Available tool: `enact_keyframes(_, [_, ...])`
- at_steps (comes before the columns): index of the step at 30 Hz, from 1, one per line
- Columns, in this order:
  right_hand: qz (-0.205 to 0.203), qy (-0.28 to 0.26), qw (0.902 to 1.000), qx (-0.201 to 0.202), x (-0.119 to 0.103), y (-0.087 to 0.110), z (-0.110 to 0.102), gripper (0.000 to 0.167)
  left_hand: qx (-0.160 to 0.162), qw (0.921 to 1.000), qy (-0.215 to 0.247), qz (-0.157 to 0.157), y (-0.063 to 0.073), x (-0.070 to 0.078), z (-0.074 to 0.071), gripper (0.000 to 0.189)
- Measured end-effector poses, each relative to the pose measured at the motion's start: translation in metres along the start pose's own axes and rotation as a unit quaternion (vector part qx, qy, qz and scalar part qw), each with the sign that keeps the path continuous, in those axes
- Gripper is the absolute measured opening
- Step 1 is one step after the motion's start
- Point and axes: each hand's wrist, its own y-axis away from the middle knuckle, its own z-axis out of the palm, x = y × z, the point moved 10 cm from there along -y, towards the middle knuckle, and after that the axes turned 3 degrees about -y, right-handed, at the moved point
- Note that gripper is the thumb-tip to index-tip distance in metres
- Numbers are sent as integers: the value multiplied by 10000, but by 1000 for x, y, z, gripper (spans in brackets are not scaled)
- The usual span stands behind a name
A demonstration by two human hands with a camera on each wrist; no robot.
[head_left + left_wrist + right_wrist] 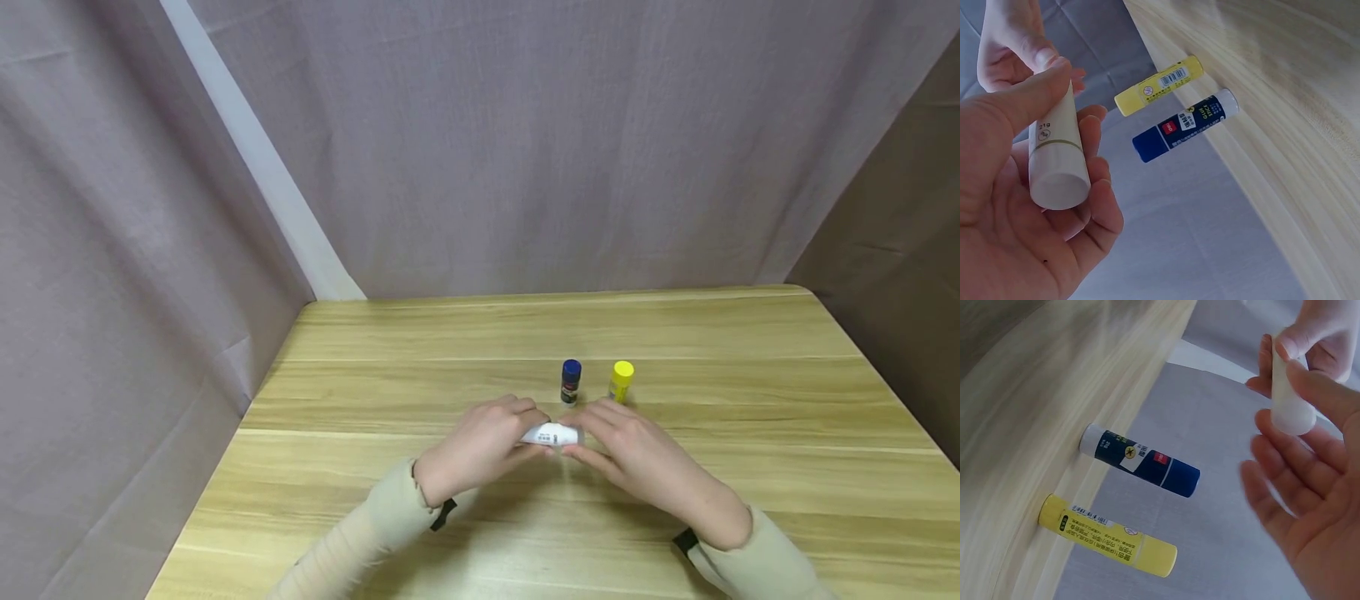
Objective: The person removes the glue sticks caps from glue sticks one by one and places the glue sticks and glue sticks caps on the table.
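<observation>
A white glue stick (553, 434) lies sideways above the table between the two hands. My left hand (491, 437) grips its left end, thumb on one side and curled fingers on the other; a gold ring and "21g" print show on the stick (1057, 150) in the left wrist view. At the other end, my right hand (630, 450) pinches the stick between thumb and fingers. Just beyond the hands stand a blue glue stick (571, 382) and a yellow glue stick (622, 380), both upright and capped. The right fingers partly cover the yellow one's base.
The wood-grain table (420, 358) extends to both sides of the hands. Grey-mauve curtains (525, 167) hang behind it and at the left, with a pale strip (255, 142) between them. Darker cloth (900, 225) hangs at the right.
</observation>
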Motion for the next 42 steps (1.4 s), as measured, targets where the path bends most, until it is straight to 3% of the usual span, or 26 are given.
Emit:
enact_keyframes(6, [711,-142,9961,-510,13,3,6,40,118,9994,-297,104,2,3,-2,29])
enact_keyframes(12, [996,-268,9918,-752,16,5,10,31,107,9993,-319,152,3,4,-2,27])
enact_keyframes(27, [325,80,9991,-272,6,2,4,32,-74,9999,-131,72,5,3,4,30])
enact_keyframes(36, [246,236,9991,-271,3,1,7,39,-202,9998,-92,2,7,3,7,29])
enact_keyframes(42, [256,263,9989,-300,0,0,8,32,-196,9998,-84,38,7,3,7,27])
